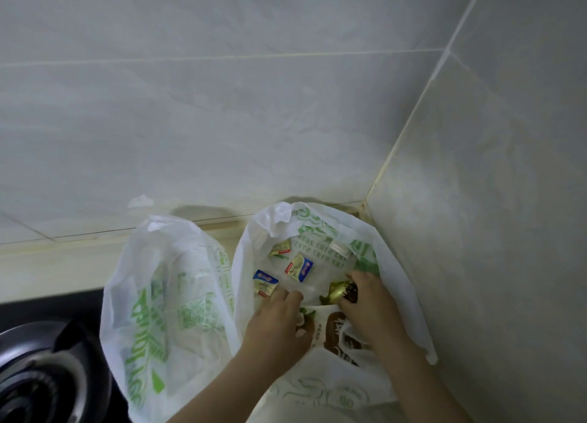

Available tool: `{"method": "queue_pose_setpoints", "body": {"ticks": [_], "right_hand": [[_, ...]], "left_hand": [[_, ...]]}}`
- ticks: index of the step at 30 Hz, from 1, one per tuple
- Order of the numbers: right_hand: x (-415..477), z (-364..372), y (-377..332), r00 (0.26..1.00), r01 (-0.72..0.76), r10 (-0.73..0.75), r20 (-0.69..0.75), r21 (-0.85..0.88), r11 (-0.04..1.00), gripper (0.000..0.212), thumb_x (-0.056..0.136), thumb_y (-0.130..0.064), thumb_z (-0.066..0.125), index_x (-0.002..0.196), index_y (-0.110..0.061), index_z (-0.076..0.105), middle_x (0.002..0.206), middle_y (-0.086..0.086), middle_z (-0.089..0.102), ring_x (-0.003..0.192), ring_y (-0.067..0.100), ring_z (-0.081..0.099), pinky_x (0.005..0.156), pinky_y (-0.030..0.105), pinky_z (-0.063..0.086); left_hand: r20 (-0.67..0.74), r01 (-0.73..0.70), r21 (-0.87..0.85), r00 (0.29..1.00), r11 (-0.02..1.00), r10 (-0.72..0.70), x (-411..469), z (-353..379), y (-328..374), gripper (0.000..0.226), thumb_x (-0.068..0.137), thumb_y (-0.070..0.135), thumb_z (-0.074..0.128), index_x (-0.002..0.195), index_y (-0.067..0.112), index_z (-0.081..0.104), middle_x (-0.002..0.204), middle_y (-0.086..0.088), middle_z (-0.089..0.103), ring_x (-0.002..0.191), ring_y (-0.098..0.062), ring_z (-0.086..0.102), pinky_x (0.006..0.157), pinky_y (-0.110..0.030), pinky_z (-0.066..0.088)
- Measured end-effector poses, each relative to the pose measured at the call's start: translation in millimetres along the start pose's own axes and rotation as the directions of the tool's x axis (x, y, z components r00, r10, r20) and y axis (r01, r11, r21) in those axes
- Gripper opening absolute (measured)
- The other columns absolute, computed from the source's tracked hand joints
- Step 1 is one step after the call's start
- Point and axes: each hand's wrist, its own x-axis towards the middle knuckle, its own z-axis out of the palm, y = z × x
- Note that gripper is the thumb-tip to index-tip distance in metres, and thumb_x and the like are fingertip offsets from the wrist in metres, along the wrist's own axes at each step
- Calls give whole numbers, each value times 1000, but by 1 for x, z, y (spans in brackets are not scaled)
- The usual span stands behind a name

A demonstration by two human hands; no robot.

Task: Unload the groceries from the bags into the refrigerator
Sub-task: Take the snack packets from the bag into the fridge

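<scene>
Two white plastic bags with green print stand on the counter in a tiled corner. Both my hands reach into the right bag (pixel 397 264). My right hand (pixel 368 305) grips a gold-foil wrapped item (pixel 340 291). My left hand (pixel 279 321) has its fingers curled over a white and brown package (pixel 336 327) near the bag's front edge. Three small foil packets lie on a clear lid inside the bag: a blue and yellow packet (pixel 265 283), another packet (pixel 299 267) and a yellow packet (pixel 281 248). The left bag (pixel 165 295) stands beside it, its contents hidden.
A black gas hob with a burner (pixel 38 372) lies at the lower left. The cream counter (pixel 47 270) runs along the back wall. Tiled walls close in behind and to the right of the bags.
</scene>
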Motion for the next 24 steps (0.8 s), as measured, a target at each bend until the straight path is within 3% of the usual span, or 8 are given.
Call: {"method": "queue_pose_setpoints", "body": {"ticks": [8,15,20,24], "right_hand": [[4,12,7,999,3,-6,-38,-67,998,58,82,-41,68,132,-20,47,129,-1,53,120,17,48,98,28,38],[8,19,9,999,-20,11,-48,-182,983,69,76,-54,67,132,-22,44,132,-1,52,123,20,46,100,32,36],[13,21,7,998,-21,6,-68,-230,973,55,71,-60,64,110,-23,55,115,-2,58,108,19,51,89,31,39],[11,12,1,985,-26,13,-173,-73,997,40,67,-57,68,86,-23,57,92,-3,58,91,18,52,71,28,39]], "left_hand": [[32,95,-47,995,994,-94,8,19,-9,39,83,32,58,120,24,47,117,6,50,105,-12,50,80,-18,35],[70,119,-35,991,992,-117,13,26,-9,22,88,29,53,108,22,52,107,4,50,96,-14,54,79,-25,46],[88,170,-87,983,981,-163,13,24,-10,12,88,25,54,98,19,50,103,2,53,88,-14,53,70,-22,42],[38,148,-115,989,982,-145,9,18,-9,9,94,27,47,90,20,46,95,2,56,79,-12,50,65,-19,38]]}}
